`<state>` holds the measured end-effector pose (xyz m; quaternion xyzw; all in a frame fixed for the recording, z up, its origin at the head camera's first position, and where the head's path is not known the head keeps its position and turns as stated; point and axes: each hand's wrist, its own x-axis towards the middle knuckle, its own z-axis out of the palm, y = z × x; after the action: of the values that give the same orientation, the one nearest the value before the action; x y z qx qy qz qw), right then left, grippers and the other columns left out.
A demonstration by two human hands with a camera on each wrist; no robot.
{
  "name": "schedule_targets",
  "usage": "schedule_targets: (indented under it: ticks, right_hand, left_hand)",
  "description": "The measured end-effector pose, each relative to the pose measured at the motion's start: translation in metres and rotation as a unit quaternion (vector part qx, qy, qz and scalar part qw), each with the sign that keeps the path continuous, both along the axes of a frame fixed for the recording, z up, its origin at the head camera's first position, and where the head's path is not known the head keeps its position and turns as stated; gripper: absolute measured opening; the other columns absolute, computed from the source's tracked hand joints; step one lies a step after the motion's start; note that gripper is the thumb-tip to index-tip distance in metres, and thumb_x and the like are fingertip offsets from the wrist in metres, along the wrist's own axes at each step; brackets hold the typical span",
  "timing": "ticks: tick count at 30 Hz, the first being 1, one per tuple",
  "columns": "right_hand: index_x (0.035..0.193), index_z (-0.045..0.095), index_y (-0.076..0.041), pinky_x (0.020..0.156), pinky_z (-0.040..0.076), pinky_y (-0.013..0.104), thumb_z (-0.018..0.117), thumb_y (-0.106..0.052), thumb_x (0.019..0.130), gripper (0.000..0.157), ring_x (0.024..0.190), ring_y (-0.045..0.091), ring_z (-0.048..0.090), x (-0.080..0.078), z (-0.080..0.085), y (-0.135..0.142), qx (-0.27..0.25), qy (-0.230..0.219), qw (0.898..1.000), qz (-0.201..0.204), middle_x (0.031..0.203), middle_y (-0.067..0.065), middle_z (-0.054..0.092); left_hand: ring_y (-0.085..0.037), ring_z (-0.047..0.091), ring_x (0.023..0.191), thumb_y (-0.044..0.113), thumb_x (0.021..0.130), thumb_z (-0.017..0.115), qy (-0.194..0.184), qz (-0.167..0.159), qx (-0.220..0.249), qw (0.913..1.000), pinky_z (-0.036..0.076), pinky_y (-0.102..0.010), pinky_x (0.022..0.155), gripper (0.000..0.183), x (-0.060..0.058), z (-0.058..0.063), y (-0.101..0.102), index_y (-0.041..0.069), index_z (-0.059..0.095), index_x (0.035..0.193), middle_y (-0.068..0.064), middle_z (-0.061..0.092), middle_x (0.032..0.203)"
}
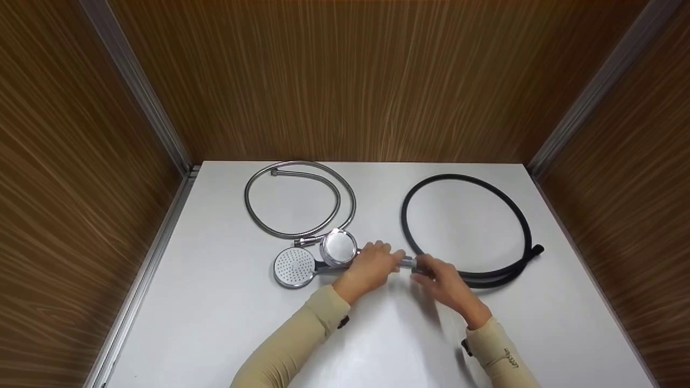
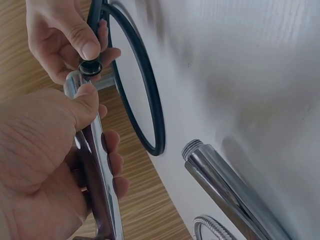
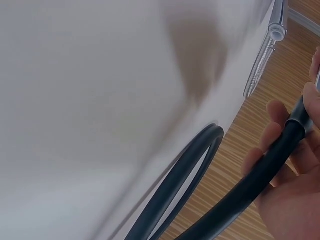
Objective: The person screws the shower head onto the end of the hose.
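My left hand (image 1: pixel 372 267) grips the chrome handle (image 2: pixel 95 165) of a hand shower whose round, plain back (image 1: pixel 339 247) faces up. My right hand (image 1: pixel 444 280) pinches the collared end of a black shower hose (image 1: pixel 453 177). In the left wrist view, that hose end (image 2: pixel 90 67) sits right at the tip of the handle. The right wrist view shows fingers round the black hose (image 3: pixel 250 192) close to its collar. Beneath my left forearm lies a second hand shower (image 1: pixel 295 267), spray face up; its threaded end (image 2: pixel 192 149) shows bare.
A metal shower hose (image 1: pixel 246 199) lies coiled at the back left, one end fitting (image 1: pixel 306 242) beside the hand showers. The black hose's other end (image 1: pixel 537 250) rests on the right. Wood-grain panels (image 1: pixel 345 81) enclose the white table (image 1: pixel 215 323) at back and sides.
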<state>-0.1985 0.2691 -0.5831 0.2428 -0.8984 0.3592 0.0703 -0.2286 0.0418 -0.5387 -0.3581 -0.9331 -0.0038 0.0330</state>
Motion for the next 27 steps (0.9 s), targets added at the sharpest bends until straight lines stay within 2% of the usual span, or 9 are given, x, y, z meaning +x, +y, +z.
schedule_targets:
  ticks: [10,21,27]
  right_hand:
    - [0.114,0.068,-0.012,0.071,0.053,0.028,0.076,-0.009,0.096,0.02,0.079,0.007,0.057,-0.0001,0.0015,-0.0007,0.0,0.01,1.0,0.005,0.094,-0.003,0.068]
    - [0.114,0.07,-0.013,0.071,0.054,0.027,0.076,-0.01,0.096,0.02,0.078,0.006,0.059,-0.0012,0.0056,-0.0018,-0.003,0.014,1.0,0.008,0.096,-0.004,0.071]
    - [0.11,0.07,-0.013,0.073,0.056,0.03,0.08,-0.007,0.092,0.022,0.082,0.009,0.063,-0.001,0.0049,-0.0015,0.001,0.005,1.0,0.003,0.097,-0.003,0.073]
  left_hand:
    - [-0.019,0.061,0.093,0.04,0.104,0.059,-0.011,0.001,-0.014,0.9998,0.051,-0.033,0.086,0.025,-0.0003,-0.002,0.0006,0.025,0.062,0.124,-0.002,0.071,0.104]
    - [-0.018,0.062,0.094,0.038,0.103,0.063,-0.002,0.0,-0.028,0.9996,0.051,-0.031,0.086,0.022,0.0022,-0.0007,0.0044,0.027,0.064,0.122,0.0,0.072,0.104]
    - [-0.018,0.063,0.095,0.039,0.101,0.065,0.011,-0.001,-0.029,0.9995,0.05,-0.031,0.086,0.024,0.0034,-0.0008,0.0059,0.027,0.065,0.121,0.0,0.073,0.103]
